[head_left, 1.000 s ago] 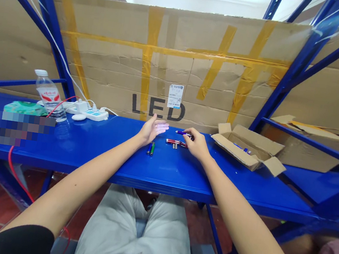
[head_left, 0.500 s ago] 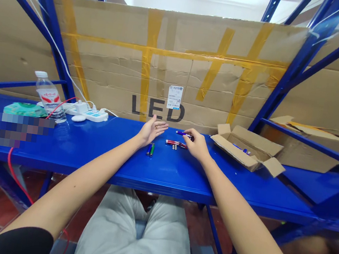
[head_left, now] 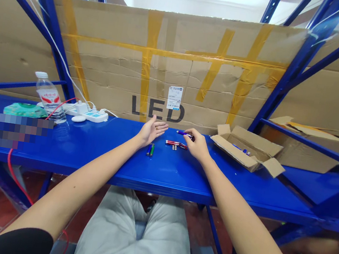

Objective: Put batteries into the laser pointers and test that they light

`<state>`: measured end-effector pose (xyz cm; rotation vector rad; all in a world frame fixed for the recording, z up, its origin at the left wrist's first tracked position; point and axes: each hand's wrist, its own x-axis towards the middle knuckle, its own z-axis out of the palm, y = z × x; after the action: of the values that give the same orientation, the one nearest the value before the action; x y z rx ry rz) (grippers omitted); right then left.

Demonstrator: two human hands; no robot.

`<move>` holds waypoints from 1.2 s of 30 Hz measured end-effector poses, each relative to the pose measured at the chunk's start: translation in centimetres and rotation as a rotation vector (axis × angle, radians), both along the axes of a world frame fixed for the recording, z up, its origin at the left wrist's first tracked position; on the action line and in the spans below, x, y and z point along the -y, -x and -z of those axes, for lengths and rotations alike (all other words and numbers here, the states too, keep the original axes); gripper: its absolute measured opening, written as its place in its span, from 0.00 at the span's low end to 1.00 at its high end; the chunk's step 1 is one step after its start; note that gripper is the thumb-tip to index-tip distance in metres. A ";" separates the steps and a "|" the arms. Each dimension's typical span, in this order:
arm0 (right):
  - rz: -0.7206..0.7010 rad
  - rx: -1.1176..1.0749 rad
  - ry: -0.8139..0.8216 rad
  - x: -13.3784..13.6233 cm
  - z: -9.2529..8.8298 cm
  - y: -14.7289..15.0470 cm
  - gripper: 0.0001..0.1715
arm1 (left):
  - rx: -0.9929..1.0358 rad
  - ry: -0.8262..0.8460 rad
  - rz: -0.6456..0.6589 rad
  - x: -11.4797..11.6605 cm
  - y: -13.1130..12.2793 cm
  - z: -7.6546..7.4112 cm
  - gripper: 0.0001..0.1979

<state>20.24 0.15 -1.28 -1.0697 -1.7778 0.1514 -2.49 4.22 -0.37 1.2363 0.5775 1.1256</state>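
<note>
Hands are seen mid-frame over the blue shelf (head_left: 106, 151). A purple torch (head_left: 183, 133) is pinched, it seems, by the right hand (head_left: 197, 144); the left hand (head_left: 151, 129) is held open, empty. Picking it up is judged the step; a firm pinch is needed.

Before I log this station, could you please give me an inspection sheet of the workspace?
Surface: blue metal shelf, used as a bench.
Job's things: purple pen light; red pen light with small batteries beside it; blue and green pen lights; open cardboard box at right.
Clutter: water bottle, green tissue pack.
Grippers: left hand open, empty; right hand pinching the purple pen light.
Cables: power strip, red cable hanging below the shelf.
Surroundings: taped cardboard panel marked LED.
</note>
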 end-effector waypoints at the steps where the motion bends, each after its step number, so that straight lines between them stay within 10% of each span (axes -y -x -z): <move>1: 0.003 -0.003 -0.001 0.0 0.0 0.0 0.09 | 0.003 0.001 0.000 0.0 0.0 0.0 0.38; 36: 0.029 -0.007 -0.004 -0.1 0.1 -0.2 0.10 | 0.023 0.024 -0.023 0.3 -0.3 -0.1 0.35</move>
<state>20.42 0.23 -1.41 -1.0898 -1.7549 0.1334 -2.16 3.95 -0.29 1.1974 0.5873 1.1484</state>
